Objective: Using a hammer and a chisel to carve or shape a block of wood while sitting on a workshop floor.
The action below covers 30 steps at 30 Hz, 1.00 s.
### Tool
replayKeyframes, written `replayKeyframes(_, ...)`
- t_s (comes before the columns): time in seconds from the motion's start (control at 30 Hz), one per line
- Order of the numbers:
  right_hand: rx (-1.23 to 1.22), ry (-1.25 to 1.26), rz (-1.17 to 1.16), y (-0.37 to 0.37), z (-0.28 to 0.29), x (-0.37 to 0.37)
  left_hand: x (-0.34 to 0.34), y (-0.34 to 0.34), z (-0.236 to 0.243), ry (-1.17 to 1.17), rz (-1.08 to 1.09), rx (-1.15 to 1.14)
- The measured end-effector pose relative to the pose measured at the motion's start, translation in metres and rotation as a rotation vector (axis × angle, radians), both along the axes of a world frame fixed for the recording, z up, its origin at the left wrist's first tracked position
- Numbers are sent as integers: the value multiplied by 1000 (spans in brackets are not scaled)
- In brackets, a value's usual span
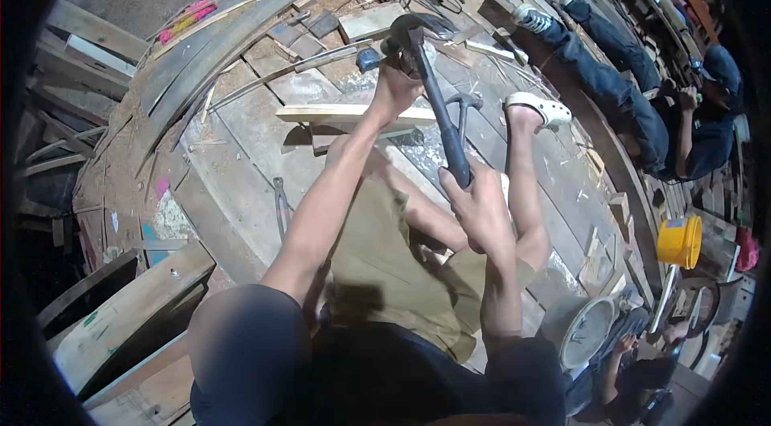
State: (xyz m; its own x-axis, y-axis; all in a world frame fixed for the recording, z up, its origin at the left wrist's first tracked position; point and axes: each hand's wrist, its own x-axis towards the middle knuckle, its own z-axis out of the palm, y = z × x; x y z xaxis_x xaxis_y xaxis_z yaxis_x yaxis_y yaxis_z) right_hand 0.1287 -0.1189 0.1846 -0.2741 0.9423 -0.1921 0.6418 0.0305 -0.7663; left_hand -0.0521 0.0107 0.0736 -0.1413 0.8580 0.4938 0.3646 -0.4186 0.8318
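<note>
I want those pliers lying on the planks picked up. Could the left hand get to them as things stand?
Probably yes, once freed: the left hand is up by the hammer head, while the pliers lie uncovered beside that forearm.

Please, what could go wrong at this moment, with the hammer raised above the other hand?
1. The right hand grips the hammer low on its handle, and the head is close to the left hand; a poor swing could hit the fingers.
2. The person's foot in an open sandal rests near the pale plank, so a glancing blow may reach it.

Hammer [438,97] dark, probably metal; planks [241,161] rough, worn wood.
</note>
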Motion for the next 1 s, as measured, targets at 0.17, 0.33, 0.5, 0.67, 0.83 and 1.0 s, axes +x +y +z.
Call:
replayKeyframes(0.17,-363,326,-112,-7,6,1,-2,-2,3,-315,-50,-303)
replayKeyframes(0.33,135,226,-150,-13,40,-2,-15,9,1,-179,-25,-9)
replayKeyframes(0.5,174,198,-160,-11,41,-2,-14,13,-4,-257,-18,-89)
replayKeyframes(0.67,14,37,-39,3,-2,-3,-10,16,-9,-111,-13,-66)
replayKeyframes(0.83,-7,242,-42,1,-15,-8,-14,13,-10,-213,-37,35)
replayKeyframes(1.0,-653,833,-194,-3,1,-4,-15,13,-10,-217,-82,61)
